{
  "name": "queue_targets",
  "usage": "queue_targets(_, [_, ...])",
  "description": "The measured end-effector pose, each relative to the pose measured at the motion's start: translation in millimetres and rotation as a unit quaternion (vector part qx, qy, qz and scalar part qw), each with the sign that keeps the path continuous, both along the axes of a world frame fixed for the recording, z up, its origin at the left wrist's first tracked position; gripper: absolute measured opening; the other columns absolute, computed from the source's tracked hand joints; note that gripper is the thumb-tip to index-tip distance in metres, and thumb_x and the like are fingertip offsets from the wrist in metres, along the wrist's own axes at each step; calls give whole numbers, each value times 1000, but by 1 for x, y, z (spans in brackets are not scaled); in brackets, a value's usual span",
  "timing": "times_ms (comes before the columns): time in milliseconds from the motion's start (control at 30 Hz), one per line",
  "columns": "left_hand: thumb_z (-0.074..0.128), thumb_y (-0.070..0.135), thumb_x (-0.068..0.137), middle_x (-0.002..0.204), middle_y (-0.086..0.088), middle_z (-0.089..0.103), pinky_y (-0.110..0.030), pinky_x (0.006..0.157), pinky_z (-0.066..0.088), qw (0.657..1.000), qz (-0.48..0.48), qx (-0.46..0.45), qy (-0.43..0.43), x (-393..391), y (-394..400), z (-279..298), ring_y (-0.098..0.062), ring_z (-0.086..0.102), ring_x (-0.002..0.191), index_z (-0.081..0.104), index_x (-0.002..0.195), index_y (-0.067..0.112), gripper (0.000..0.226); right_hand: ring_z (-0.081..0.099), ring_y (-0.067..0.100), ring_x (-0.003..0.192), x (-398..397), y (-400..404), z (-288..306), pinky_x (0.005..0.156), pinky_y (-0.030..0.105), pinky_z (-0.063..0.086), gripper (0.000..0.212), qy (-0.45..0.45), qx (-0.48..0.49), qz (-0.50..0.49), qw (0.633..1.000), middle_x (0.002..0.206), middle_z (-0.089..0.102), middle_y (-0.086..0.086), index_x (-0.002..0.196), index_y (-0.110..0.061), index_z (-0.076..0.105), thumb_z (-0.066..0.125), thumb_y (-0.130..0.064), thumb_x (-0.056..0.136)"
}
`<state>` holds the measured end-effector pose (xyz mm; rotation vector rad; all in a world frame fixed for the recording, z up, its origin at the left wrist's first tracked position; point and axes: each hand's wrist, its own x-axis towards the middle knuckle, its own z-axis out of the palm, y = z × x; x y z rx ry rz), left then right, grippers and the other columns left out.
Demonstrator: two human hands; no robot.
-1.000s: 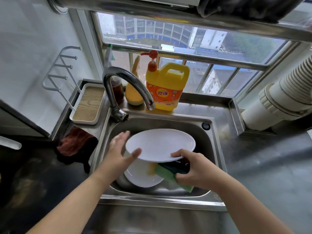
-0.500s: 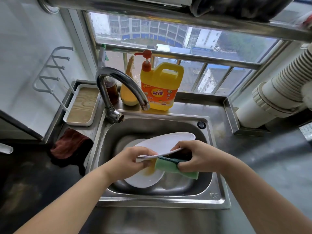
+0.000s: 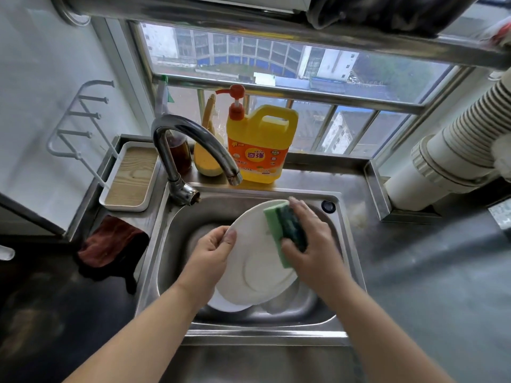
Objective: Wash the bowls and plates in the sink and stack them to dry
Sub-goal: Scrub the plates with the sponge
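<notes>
Two hands on one plate [image 3: 257, 261], now tipped up over the sink [image 3: 351, 261]: left hand [image 3: 213, 252] pinching its left rim, right hand [image 3: 309, 241] clamping sponge [image 3: 284, 230] against its face, previously underneath. Faucet [image 3: 193, 142] far-left; detergent jug [image 3: 260, 145] behind.

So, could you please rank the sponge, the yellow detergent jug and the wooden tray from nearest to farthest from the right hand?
1. Green sponge: under the right hand, on the plate.
2. Yellow detergent jug: behind the sink, on the ledge.
3. Wooden tray: far left, beside the faucet.

Yellow detergent jug [image 3: 260, 145], curved faucet [image 3: 193, 145], wooden tray [image 3: 131, 179], red cloth [image 3: 110, 241]
</notes>
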<state>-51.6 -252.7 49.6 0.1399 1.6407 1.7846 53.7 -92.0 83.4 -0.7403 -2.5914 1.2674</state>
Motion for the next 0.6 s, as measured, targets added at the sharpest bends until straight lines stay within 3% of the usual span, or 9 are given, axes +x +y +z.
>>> queue_targets(67, [48,23,99,86,-11,68,-32,69,51,999,32,20,-21,8,6,4,-22,59,79,65,100,6,24,15,16,135,-12,-25,-7,114,38,19,63,-8,109,16,994,157,19,0,146,-43,24,46,-41,87])
queue_targets(200, [48,25,99,90,-19,67,-48,79,47,998,49,25,-17,15,8,9,-30,59,83,68,95,12,25,30,26,125,-35,-42,-24,104,42,29,48,61,238,29,969,152,33,5,142,-37,38,40,-46,95])
queue_targets(267, [48,25,99,88,-21,67,-48,77,47,998,65,19,-12,16,8,11,-30,58,81,68,91,11,26,33,28,127,-45,-28,-28,107,44,29,47,60,217,8,974,152,34,4,143,-38,38,43,-44,96])
queue_targets(367, [48,29,99,90,-23,67,-55,76,52,999,48,-12,16,17,7,12,-33,60,79,68,88,14,27,28,28,133,-58,-1,-28,111,38,23,50,17,64,-85,994,154,31,3,146,-34,34,47,-38,98])
queue_targets(433, [49,28,99,92,-24,67,-56,77,52,999,47,-18,20,15,7,12,-32,60,80,68,90,13,27,25,25,133,-58,-7,-25,110,35,22,51,9,65,-81,995,156,27,3,147,-32,31,45,-38,99])
queue_targets(600, [49,23,97,87,-22,66,-41,72,48,997,63,26,-27,10,7,13,-30,59,79,67,94,5,26,21,19,130,-45,-37,-23,110,32,16,54,57,142,59,986,157,23,-5,144,-43,32,32,-58,92])
